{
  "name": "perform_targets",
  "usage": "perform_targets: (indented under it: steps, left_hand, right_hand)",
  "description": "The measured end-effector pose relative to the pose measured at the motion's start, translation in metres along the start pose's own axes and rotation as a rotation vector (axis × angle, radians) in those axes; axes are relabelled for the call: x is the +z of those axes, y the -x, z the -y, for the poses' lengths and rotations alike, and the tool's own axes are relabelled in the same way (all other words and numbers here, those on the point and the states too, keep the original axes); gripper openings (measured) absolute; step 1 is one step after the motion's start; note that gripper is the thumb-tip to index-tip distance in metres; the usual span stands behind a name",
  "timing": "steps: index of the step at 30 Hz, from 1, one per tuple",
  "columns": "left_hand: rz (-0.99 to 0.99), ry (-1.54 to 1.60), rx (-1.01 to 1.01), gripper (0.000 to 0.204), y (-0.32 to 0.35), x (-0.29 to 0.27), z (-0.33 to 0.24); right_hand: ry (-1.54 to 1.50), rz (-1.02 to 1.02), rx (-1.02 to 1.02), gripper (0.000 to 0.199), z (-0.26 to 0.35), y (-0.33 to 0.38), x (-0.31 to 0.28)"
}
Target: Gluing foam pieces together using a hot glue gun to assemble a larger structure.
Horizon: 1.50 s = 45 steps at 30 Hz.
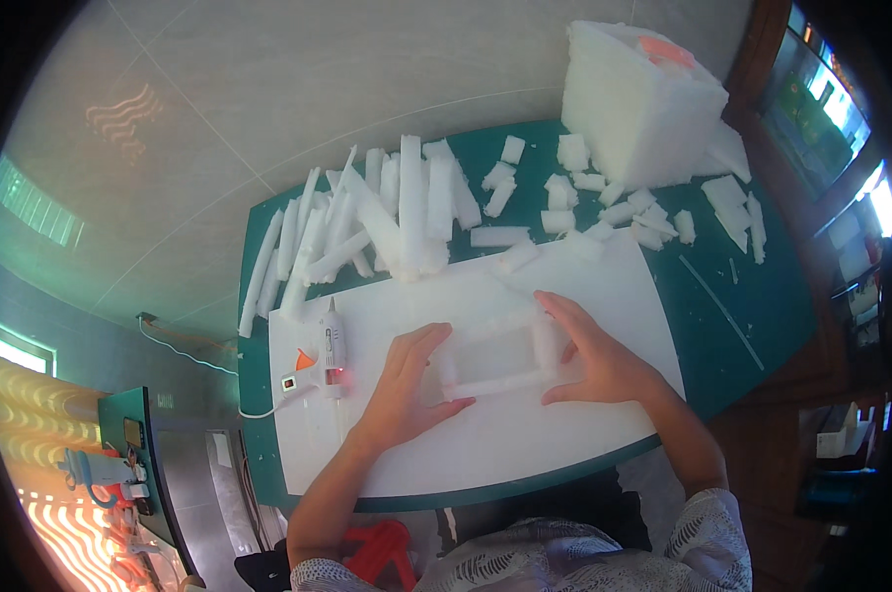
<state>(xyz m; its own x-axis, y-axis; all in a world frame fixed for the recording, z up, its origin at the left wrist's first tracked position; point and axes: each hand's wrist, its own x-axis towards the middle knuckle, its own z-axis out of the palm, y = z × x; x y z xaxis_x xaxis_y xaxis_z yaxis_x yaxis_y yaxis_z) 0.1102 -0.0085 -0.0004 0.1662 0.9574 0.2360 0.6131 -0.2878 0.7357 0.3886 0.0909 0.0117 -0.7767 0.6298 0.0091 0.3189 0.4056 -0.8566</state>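
A rectangular frame of white foam strips (495, 383) lies on a white board (604, 444) in front of me. My left hand (404, 380) cups its left end, fingertips at the far corner and thumb at the near one. Around the right end curves my right hand (596, 357), with the thumb at the near edge and the index finger reaching past the far corner. The frame sits gripped between both hands. White on white, its outline is faint. Left of my left hand, a white glue gun (330, 345) with an orange trigger rests on the board.
Long white foam strips (407, 207) are piled at the far left of the green table (762, 326). Several foam scraps (559, 192) lie scattered to their right. A big white foam box (633, 109) stands at the far right. A thin clear stick (722, 311) lies nearby.
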Motion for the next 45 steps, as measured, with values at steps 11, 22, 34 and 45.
perform_targets:
  steps: [11,22,34,45]
  left_hand:
    - [-0.003,-0.057,0.135,0.092,0.003,0.004,0.005]
    - [0.009,-0.016,0.132,0.087,0.003,0.002,0.005]
    - [0.076,-0.006,-0.017,0.103,0.003,-0.002,0.004]
    - [0.072,0.156,0.150,0.095,0.004,-0.009,0.015]
  right_hand:
    - [0.027,-0.033,0.009,0.096,-0.003,-0.001,0.002]
    - [0.019,-0.033,0.044,0.091,-0.001,-0.002,0.002]
    - [-0.107,0.013,0.045,0.097,-0.002,0.002,-0.005]
    - [-0.167,0.066,0.045,0.106,-0.009,0.006,-0.007]
